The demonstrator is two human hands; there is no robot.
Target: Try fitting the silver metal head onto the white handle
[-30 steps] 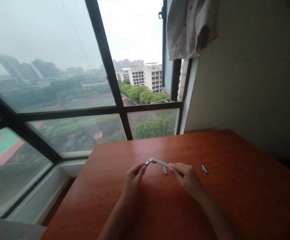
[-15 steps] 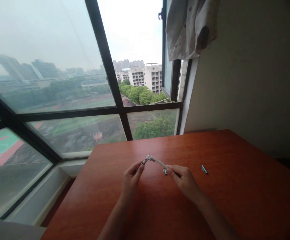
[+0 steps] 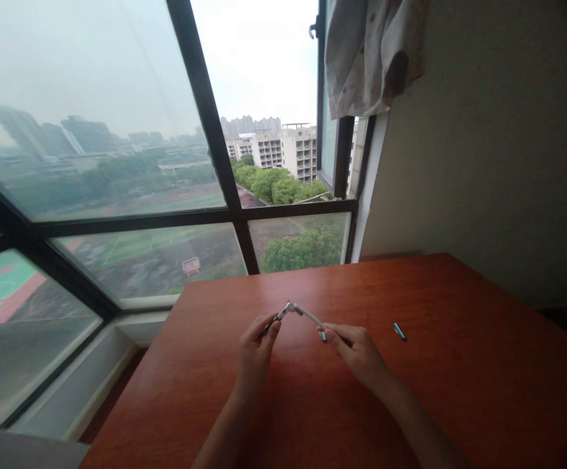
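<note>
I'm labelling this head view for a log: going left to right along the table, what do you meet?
From the left: left hand → thin rod, pinched between both hands → right hand → small teal piece lying alone on the red-brown table.

Table point(image 3: 459, 365) is showing reddish-brown woodgrain, pen point(image 3: 307, 314) is looking white with a silver tip, small stick point(image 3: 399, 331) at 3 o'clock is glowing teal.

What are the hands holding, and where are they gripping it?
A slim white pen: the left hand pinches its dark metal-tipped end, the right hand its other end.
</note>
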